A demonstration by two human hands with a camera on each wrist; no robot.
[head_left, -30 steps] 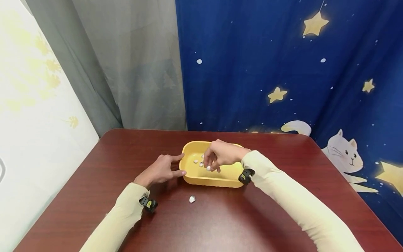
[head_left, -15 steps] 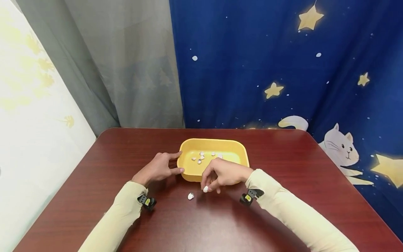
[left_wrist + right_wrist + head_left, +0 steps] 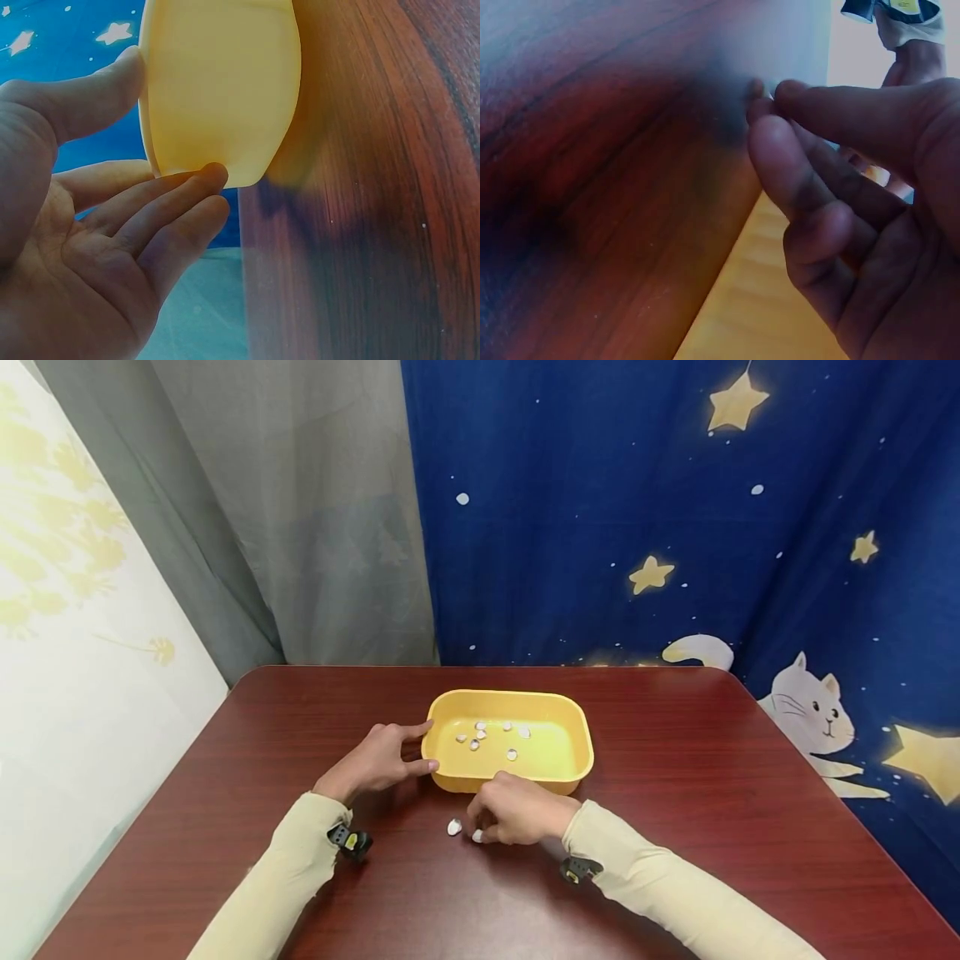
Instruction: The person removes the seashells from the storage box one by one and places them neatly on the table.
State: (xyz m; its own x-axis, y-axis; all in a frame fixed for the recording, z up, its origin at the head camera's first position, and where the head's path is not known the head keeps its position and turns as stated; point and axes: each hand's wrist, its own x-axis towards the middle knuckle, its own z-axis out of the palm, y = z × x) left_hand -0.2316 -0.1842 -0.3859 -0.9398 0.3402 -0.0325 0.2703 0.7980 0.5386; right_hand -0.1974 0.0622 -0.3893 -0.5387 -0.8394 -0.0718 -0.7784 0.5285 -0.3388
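A yellow plastic tub [image 3: 583,763] sits on the table, with several small shiny whitish gem-like pieces [image 3: 512,754] scattered over its bottom. My left hand [image 3: 378,762] lies at the tub's left end; its thumb and extended fingers touch the rim and end wall [image 3: 225,90]. In front of the tub, low over the tabletop, my right hand [image 3: 517,810] pinches one small white gem-like piece [image 3: 477,836] between thumb and fingertips. Just left of it a similar loose piece [image 3: 454,827] lies on the table. In the right wrist view the fingers [image 3: 776,146] mostly hide the pinched piece.
The dark red wooden table [image 3: 315,702] has rounded far corners. Behind it hang a grey curtain [image 3: 352,527] and a blue curtain [image 3: 555,527] with stars and a cat. A white patterned surface [image 3: 90,710] stands at the left.
My right hand has moved from above the tub to the tabletop in front of it, still pinching a white piece. The left hand has stayed at the tub's end.
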